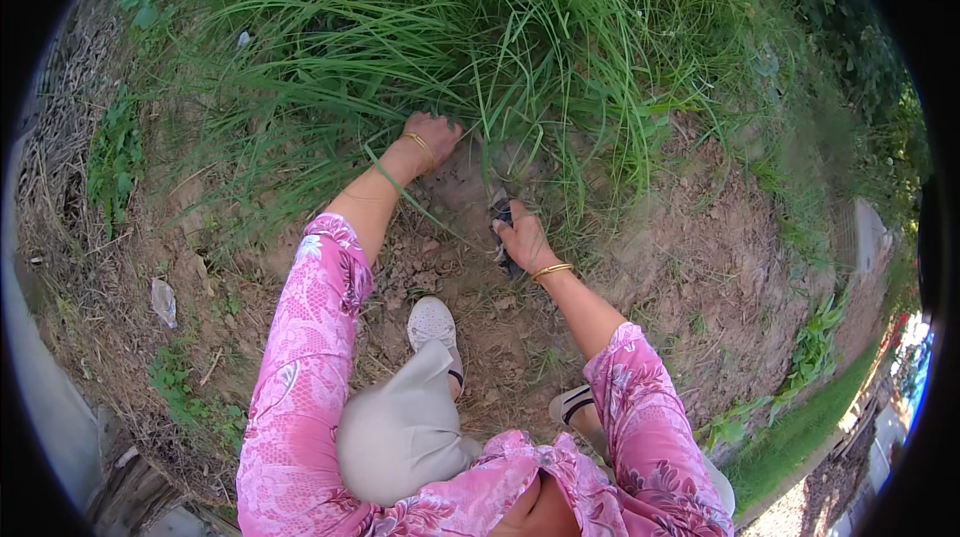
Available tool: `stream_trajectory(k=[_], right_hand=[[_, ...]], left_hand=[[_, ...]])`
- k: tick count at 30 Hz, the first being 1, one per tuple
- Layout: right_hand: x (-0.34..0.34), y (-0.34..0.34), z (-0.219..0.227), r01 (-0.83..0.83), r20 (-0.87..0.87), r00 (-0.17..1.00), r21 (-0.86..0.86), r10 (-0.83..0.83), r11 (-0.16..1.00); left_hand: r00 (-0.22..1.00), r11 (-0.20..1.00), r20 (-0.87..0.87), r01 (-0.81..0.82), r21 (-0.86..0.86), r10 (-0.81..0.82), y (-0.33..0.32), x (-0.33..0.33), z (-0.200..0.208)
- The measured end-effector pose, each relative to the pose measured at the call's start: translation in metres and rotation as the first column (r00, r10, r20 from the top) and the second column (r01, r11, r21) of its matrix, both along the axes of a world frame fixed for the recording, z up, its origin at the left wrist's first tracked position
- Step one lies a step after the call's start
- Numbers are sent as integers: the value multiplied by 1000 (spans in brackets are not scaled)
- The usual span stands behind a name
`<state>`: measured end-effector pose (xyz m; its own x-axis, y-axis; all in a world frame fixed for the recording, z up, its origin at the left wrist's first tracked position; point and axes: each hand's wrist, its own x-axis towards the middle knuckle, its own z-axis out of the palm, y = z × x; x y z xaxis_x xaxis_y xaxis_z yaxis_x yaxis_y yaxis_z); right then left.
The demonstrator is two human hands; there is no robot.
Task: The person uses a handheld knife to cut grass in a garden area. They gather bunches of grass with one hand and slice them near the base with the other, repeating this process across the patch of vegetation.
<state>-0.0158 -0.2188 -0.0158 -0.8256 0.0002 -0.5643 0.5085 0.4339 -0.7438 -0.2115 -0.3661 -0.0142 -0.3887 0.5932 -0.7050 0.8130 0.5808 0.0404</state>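
At the near edge of a big clump of long green grass [400, 67], my left hand [434, 137] reaches in with its fingers curled round some blades. Parts of those fingers are hidden among the grass. Lower and to the right, my right hand [524, 239] is closed around a dark handle-like object [508, 265] just above the soil. The object sticks out on both sides of the grip. Its full shape cannot be made out. Both wrists carry gold-coloured bangles.
Loose brown soil [720, 267] with clods surrounds the clump. My light shoe [432, 325] stands close below the hands. A clear plastic scrap [164, 303] and dry stalks [70, 147] lie on the left. Low weeds [815, 342] grow on the right.
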Motion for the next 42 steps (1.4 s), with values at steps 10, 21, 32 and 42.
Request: stream_trajectory(k=[10,21,32,42], right_hand=[[0,0,4,126,36,992,-62,-124,990],[-19,4,-7,40,-121,992,160,-20,986],[-77,19,-25,-201,-110,970,147,218,969],[16,-13,-18,-285,50,957,-50,287,957]], left_hand=[[999,999,-6,-41,13,41,-4,-4,8],[996,992,-42,-77,99,81,-4,-7,8],[989,973,-1,-148,176,150,-5,-10,4],[958,938,-5,-280,205,287,-38,-8,38]])
